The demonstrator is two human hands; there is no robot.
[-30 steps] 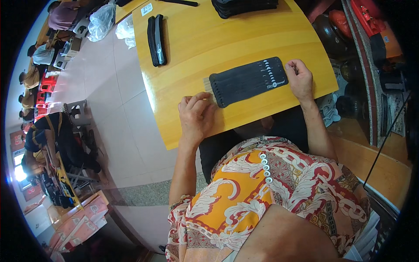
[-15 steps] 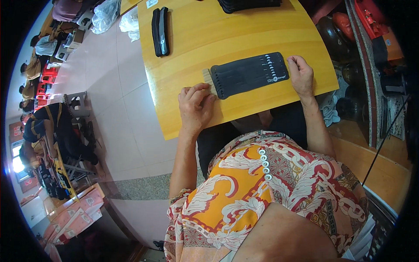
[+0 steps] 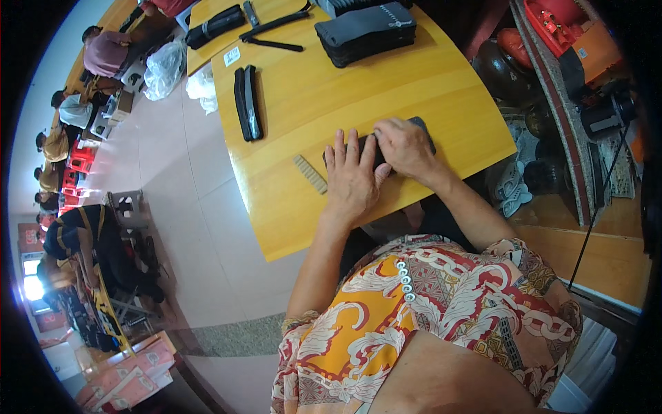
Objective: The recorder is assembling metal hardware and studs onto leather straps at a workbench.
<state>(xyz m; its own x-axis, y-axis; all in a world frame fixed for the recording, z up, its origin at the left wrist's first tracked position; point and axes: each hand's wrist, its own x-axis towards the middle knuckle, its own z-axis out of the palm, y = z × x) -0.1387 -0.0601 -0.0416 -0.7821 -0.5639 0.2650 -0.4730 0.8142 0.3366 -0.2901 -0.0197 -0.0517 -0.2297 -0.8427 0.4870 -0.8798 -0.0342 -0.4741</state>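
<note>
A black fabric panel [image 3: 419, 126] lies on the yellow table in front of me, looking narrower and folded, mostly hidden under my hands. Flat across its left part rests my left hand [image 3: 353, 172], fingers stretched out and slightly spread. My right hand [image 3: 407, 148] is closed at the panel, its bent fingertips close to the left index finger; just what they pinch is partly hidden. Beside my left hand, a ribbed beige strip [image 3: 310, 174] lies on the tabletop.
A folded black bundle [image 3: 249, 103] lies on the table [image 3: 289, 124] at the left. Farther back are a stack of black panels [image 3: 365, 38], black straps [image 3: 276, 31] and another black bundle [image 3: 215, 26]. Shelving [image 3: 562, 103] stands right; a person [image 3: 86, 234] bends over at far left.
The panel lay spread out with white printing showing; now it is narrower under my hands. My left hand has moved onto it, off the beige strip, and my right hand leftward. The view has shifted.
</note>
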